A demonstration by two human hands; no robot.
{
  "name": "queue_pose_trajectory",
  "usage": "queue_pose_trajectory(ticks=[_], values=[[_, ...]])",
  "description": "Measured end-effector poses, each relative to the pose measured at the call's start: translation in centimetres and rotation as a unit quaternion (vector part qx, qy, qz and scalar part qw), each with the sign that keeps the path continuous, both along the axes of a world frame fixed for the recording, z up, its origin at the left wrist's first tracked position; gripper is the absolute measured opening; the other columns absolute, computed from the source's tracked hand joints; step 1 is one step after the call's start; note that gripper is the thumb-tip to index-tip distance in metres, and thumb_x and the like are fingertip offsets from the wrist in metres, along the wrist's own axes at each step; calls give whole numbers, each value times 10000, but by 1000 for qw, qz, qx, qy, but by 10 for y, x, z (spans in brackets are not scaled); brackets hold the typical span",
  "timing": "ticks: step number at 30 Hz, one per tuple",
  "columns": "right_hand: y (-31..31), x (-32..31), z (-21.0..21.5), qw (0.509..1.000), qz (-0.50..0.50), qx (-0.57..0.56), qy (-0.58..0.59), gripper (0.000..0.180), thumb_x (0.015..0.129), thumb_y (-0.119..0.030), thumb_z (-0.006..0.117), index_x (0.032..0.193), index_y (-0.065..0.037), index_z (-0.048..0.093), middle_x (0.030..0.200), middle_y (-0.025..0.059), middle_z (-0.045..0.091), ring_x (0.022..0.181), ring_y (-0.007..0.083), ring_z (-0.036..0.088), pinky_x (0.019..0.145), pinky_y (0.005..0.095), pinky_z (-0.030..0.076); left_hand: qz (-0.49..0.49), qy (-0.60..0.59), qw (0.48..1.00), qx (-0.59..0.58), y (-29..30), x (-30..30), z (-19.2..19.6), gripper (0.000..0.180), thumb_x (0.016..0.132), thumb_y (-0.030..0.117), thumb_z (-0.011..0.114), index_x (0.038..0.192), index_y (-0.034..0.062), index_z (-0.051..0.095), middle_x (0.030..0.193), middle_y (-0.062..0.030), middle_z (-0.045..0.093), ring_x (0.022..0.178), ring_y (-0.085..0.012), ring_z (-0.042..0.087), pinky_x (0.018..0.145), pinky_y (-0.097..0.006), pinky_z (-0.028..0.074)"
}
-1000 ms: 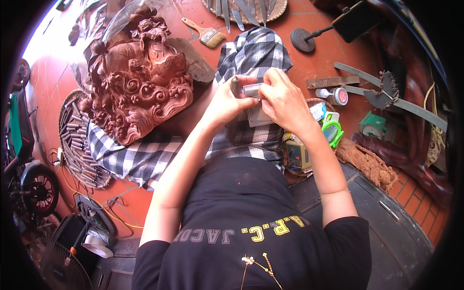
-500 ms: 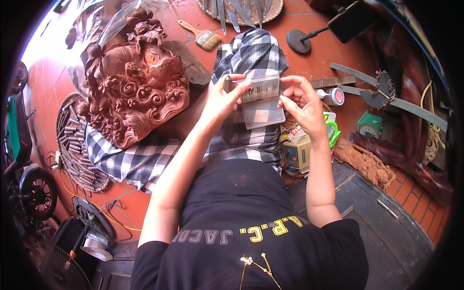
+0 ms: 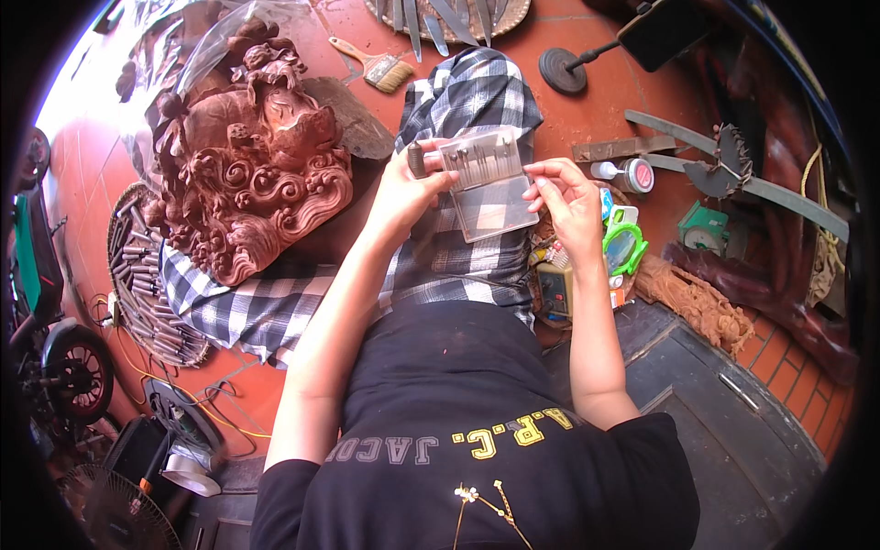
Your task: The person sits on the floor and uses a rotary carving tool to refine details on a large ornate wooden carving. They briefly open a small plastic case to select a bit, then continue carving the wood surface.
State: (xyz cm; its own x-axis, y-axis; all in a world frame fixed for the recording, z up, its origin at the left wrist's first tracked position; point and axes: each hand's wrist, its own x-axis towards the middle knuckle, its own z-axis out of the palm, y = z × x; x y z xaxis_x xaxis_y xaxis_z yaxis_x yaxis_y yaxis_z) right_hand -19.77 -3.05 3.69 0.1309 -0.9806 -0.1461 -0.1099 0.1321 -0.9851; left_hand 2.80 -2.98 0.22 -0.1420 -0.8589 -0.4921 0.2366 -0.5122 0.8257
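Observation:
My left hand (image 3: 403, 190) is closed round the left edge of a hinged clear plastic case (image 3: 498, 213), which lies opened above my lap. Several thin dark bits (image 3: 478, 163) stand in a row in its upper half. A dark ribbed cylinder, like a rotary tool handpiece (image 3: 417, 161), is also held in the left hand, beside the thumb. At the case's right edge is my right hand (image 3: 573, 206), thumb and forefinger pinched together. Whether a small bit or the case's edge is between them I cannot make out. Checked cloth (image 3: 477, 101) covers my legs under the case.
A large reddish wood carving (image 3: 266, 174) rests at the left by a basket of metal rods (image 3: 151, 284). A brush (image 3: 374, 66) and a tray of blades (image 3: 513, 23) lie ahead. To the right are a phone stand (image 3: 564, 71), green goggles (image 3: 625, 249), a control box (image 3: 555, 291) and a toothed disc (image 3: 720, 174).
The case's upper half has tilted, so the row of bits shows more plainly. The handpiece and my left hand have shifted slightly left; my right hand stays by the case's right edge.

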Motion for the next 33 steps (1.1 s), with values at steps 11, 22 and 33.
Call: queue_pose_trajectory(ticks=[11,22,33], values=[[10,20,2,940,77,-193,271,168,794,51,625,931,-23,688,833,78,572,679,207,614,586,322,485,12,-22,1000,-11,1,-4,-3,458,807,65,701,1231,11,536,911,-14,671,715,-33,561,568,-181,414],[10,23,0,884,162,-219,380,289,768,47,555,1005,-89,649,872,102,543,769,317,641,650,429,524,3,-76,997,-24,3,-9,7,412,809,82,706,1188,18,558,901,-23,663,661,-35,535,544,-192,421],[12,32,-3,870,173,-212,410,201,797,-8,554,983,-64,604,888,120,542,794,334,628,653,440,519,11,-74,997,-13,3,-8,3,417,806,68,696,1194,11,553,853,-10,644,634,-44,527,557,-192,425]])
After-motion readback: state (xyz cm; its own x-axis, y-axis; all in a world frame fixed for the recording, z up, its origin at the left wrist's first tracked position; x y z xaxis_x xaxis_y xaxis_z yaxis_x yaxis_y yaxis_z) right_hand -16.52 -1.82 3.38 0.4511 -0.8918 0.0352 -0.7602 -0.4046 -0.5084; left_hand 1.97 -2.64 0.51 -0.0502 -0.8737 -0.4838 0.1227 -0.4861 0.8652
